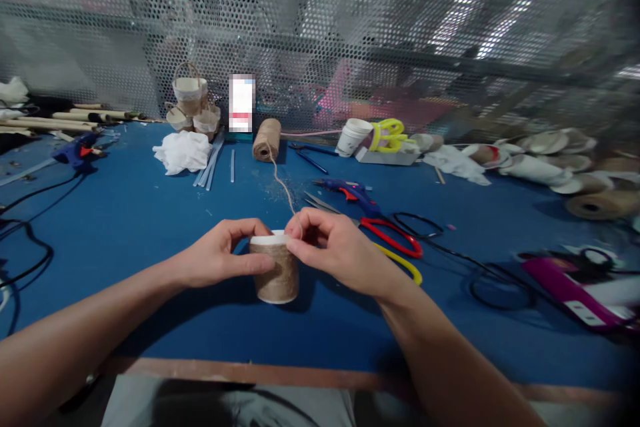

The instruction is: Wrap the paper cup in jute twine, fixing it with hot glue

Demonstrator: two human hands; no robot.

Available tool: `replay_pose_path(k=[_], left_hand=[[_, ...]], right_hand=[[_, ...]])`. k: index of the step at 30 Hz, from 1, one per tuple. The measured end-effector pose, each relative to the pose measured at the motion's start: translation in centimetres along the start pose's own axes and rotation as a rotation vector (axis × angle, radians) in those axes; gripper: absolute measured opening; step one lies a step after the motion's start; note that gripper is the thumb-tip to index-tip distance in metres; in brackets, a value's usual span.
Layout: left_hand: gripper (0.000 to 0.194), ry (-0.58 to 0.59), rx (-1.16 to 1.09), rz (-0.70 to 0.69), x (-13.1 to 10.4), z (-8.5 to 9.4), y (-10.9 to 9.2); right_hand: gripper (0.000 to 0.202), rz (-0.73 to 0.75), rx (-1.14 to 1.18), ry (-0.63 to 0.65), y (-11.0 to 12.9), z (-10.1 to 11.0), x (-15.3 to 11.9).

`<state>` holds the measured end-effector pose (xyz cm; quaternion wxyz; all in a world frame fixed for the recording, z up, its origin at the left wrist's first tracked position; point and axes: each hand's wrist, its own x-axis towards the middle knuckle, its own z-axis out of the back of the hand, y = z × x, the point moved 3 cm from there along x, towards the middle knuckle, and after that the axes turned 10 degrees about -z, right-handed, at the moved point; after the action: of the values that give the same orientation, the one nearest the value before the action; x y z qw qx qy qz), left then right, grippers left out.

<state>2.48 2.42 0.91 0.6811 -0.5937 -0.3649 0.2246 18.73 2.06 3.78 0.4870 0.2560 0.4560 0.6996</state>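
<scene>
A small cup wrapped in brown twine (pixel 278 275), with a bare white rim, is held just above or on the blue table (pixel 150 227). My left hand (pixel 227 250) grips its left side, thumb outside and fingers over the rim. At the rim's right side, my right hand (pixel 327 243) pinches the twine strand (pixel 283 182) against the cup. That strand runs back to a twine roll (pixel 267 140). Right of the cup lie scissors with red handles (pixel 395 237) and yellow-handled scissors (pixel 407 263), partly hidden by my right hand.
A blue glue gun (pixel 350 193) lies behind my right hand, its black cable trailing right. Glue sticks (pixel 210 160), white cloth (pixel 183 151) and wrapped cups (pixel 193 107) stand back left. A purple power strip (pixel 575 293) is at right; another glue gun (pixel 77 152) is at left.
</scene>
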Motion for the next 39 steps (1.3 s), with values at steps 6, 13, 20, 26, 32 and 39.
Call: replay_pose_path(k=[6, 13, 20, 26, 32, 39], left_hand=[[0.013, -0.027, 0.103, 0.016, 0.1, -0.4, -0.2], [0.010, -0.050, 0.205, -0.011, 0.1, -0.4, -0.1], [0.012, -0.056, 0.053, 0.025, 0.1, -0.3, -0.1], [0.014, -0.164, -0.217, 0.131, -0.1, -0.2, 0.7], [0.013, -0.356, -0.427, 0.170, 0.1, 0.5, 1.4], [0.016, -0.380, -0.468, 0.167, 0.2, 0.6, 1.6]], right_hand=[[0.008, 0.004, -0.097, -0.023, 0.5, -0.4, -0.2], [0.007, 0.004, -0.138, -0.019, 0.4, -0.6, -0.5], [0.011, 0.056, -0.081, -0.089, 0.5, 0.0, 0.0], [0.021, -0.237, -0.415, -0.679, -2.1, 6.3, 1.8], [0.009, -0.613, -0.602, -0.709, -6.8, 11.3, 3.1], [0.027, -0.775, -0.531, -0.600, -9.3, 11.6, 5.3]])
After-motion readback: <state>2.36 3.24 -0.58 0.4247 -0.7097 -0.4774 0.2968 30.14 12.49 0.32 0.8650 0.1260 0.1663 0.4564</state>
